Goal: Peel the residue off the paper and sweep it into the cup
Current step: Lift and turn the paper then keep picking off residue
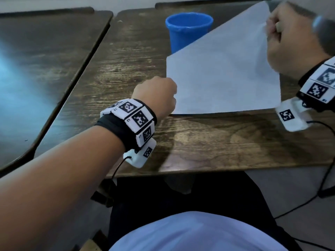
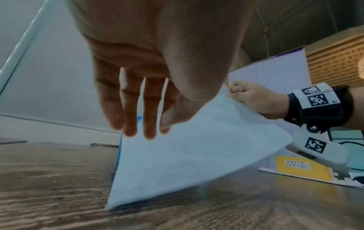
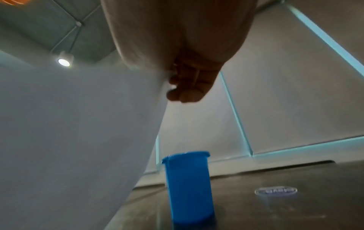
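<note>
Right hand pinches lifted paper edge; left hand fingers grasp near edge.

The paper hides the lower right of the blue cup at the top middle of the head view. The left hand hides its own fingers there. The right hand, upper right, is motion-blurred. No residue can be made out.

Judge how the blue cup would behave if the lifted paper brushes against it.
The blue cup stands tall and narrow on the table, so it probably tips easily. It looks like thin plastic, likely light. The paper, bowing between both hands, seems too floppy to push hard.
</note>
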